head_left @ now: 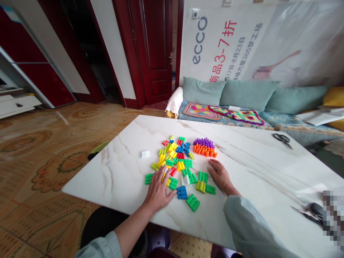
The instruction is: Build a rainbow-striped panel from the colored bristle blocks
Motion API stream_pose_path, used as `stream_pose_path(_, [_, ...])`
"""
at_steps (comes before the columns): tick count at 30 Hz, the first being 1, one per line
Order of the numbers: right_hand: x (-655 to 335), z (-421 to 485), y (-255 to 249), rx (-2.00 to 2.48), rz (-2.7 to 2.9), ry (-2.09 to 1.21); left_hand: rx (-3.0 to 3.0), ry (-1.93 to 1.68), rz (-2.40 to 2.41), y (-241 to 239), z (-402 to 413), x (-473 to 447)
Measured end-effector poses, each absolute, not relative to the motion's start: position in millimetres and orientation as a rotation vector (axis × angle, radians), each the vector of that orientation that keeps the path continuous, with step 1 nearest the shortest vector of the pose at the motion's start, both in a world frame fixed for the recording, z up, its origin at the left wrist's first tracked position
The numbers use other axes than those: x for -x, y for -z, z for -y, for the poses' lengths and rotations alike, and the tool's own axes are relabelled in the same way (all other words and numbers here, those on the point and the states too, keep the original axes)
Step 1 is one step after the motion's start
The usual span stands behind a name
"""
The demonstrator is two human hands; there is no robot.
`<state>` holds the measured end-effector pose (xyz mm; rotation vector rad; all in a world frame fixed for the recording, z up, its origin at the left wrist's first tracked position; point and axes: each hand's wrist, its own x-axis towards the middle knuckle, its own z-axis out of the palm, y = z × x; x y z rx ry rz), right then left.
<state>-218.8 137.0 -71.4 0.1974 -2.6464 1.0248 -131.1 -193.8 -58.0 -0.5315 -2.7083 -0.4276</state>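
The pile of coloured tube-like pieces point(172, 154) is spread in front of me on the white marbled table point(247, 200), yellow, green, blue, red and white mixed together. My left hand point(158, 191) is palm down over the pile's near left side, fingers spread and thumb well apart from them; I can't tell how firmly the fingertips touch the pieces. My right hand point(220, 176) is apart from the left, just off the pile's right side, fingers loosely bent; I can't tell whether it grips anything underneath. The orange pieces point(204, 150) stand close together just right of the pile's far part, the purple pieces point(203, 142) right behind them. A white piece point(145, 154) lies left of the pile, and black-handled scissors point(281, 137) lie well to its right.
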Motion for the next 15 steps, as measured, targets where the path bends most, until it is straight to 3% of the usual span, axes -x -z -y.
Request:
stream_pose_path(8, [154.3, -112.0, 68.9, 0.067, 2.493, -1.383, 0.516, 0.446, 2.700, 56.7, 193.1, 130.2])
stream_pose_path(11, [134.9, -98.6, 71.9, 0.053, 2.614, -1.204, 0.599, 0.471, 2.697, 52.5, 196.2, 128.8])
stream_pose_path(15, [124.8, -83.3, 69.9, -0.075, 2.842, -0.700, 0.795, 0.494, 2.692, 39.8, 191.6, 109.4])
